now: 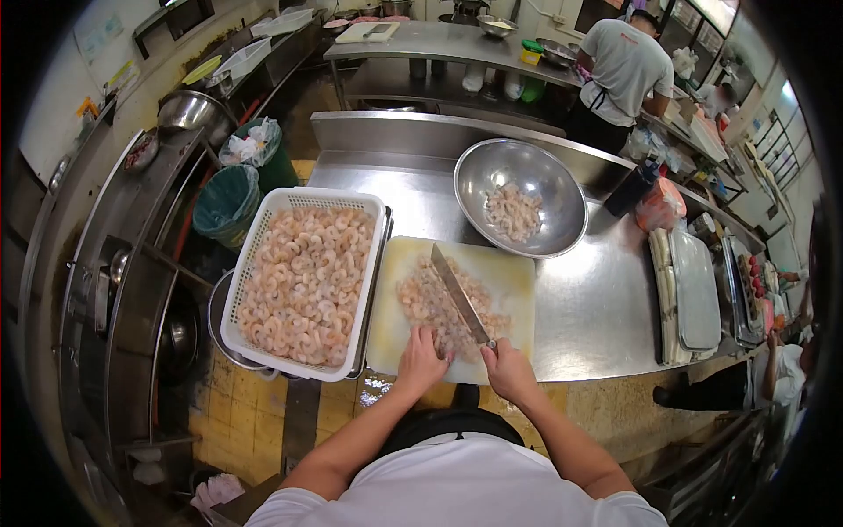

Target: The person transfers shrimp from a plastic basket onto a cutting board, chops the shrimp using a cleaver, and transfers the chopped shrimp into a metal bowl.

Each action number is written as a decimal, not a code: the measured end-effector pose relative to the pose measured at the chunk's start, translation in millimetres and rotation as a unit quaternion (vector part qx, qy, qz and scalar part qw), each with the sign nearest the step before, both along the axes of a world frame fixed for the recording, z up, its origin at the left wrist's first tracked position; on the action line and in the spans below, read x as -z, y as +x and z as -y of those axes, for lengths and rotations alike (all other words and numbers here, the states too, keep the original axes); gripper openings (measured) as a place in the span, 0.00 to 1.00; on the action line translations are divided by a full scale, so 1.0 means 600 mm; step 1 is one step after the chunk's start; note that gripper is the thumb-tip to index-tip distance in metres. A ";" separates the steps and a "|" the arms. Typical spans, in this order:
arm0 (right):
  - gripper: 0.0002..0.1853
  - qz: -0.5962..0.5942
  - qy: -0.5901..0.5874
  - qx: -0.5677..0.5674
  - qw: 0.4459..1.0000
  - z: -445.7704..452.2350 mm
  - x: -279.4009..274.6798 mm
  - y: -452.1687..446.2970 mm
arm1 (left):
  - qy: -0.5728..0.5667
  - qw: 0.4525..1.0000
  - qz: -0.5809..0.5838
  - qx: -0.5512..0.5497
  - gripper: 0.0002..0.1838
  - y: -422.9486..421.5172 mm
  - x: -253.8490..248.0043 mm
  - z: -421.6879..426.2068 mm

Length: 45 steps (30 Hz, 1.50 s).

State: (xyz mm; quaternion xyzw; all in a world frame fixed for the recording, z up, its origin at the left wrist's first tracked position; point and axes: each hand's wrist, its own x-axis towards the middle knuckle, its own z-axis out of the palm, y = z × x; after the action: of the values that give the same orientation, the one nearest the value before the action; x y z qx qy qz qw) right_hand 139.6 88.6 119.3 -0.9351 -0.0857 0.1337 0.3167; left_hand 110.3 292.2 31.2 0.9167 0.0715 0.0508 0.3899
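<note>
A pile of peeled shrimp (417, 294) lies on the white cutting board (518, 325) in front of me. My right hand (509, 369) is closed round the handle of a large kitchen knife (458, 294), whose blade slants up and left across the pile. At the pile's near edge, my left hand (423, 358) has its fingers curled against the shrimp; their tips are partly hidden. To the left stands a white perforated basket (294, 364) full of whole peeled shrimp (307, 281). Behind the board, a steel bowl (474, 176) holds some pale shrimp pieces (514, 213).
The steel worktable (584, 325) has a raised back edge. On its right are stacked trays (696, 294) and a dark bottle (630, 189). Lined bins (226, 206) stand beyond the basket. A person in a grey shirt (619, 66) works at another counter; others are farther right.
</note>
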 end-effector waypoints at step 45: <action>0.19 0.003 0.019 0.039 0.999 -0.077 -0.012 -0.053 | -0.228 0.967 -0.070 -0.090 0.10 0.007 0.026 -0.060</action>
State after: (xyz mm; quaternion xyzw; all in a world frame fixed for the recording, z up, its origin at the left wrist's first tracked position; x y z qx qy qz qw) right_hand 107.9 135.0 126.7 -0.9318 -0.0526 0.1168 0.3396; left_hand 114.2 328.3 15.7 0.7948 0.1905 0.0038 0.5762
